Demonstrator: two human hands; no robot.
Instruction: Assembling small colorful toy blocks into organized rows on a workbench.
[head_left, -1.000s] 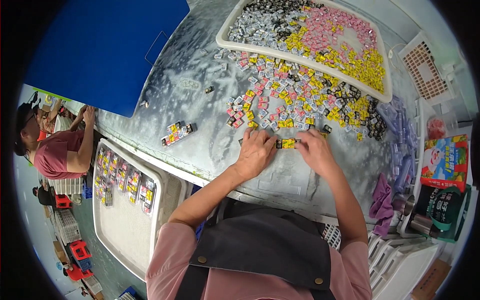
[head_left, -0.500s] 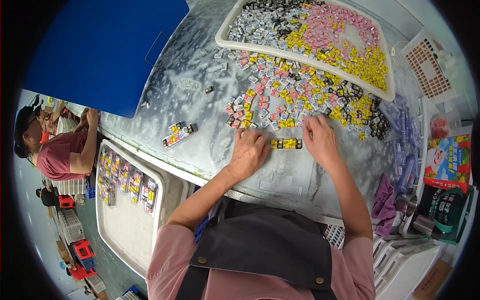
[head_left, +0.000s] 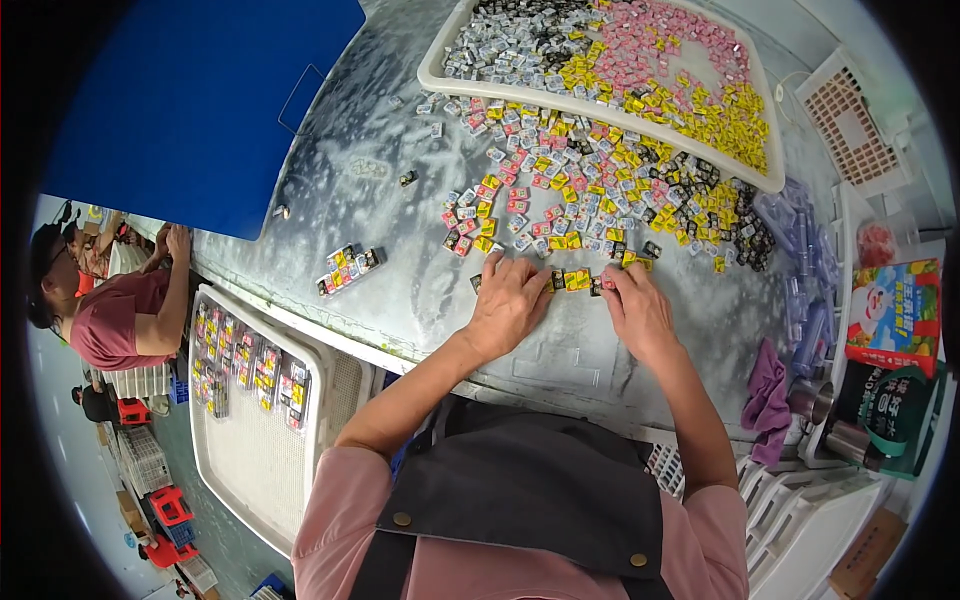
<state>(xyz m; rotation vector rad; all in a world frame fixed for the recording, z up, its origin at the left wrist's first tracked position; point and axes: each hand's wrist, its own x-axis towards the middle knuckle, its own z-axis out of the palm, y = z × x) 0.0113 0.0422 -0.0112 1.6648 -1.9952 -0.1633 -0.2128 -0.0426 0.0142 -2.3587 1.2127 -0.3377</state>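
Observation:
A short row of small wrapped blocks, yellow and black, lies on the table between my hands. My left hand is bent over the row's left end, fingertips down on the table; what lies under them is hidden. A dark block shows at that hand's left side. My right hand pinches a small pink block at the row's right end. Just beyond both hands spreads a loose pile of the same blocks in pink, yellow, white and black.
A white tray of sorted blocks stands at the far side. A filled clear pack lies to the left. Filled packs rest in another tray lower left. Clear plastic cases and a purple cloth lie right. A co-worker works far left.
My right hand has come down to the row's right end and now pinches a pink block there. My left hand has shifted right against the row. The view has shifted slightly.

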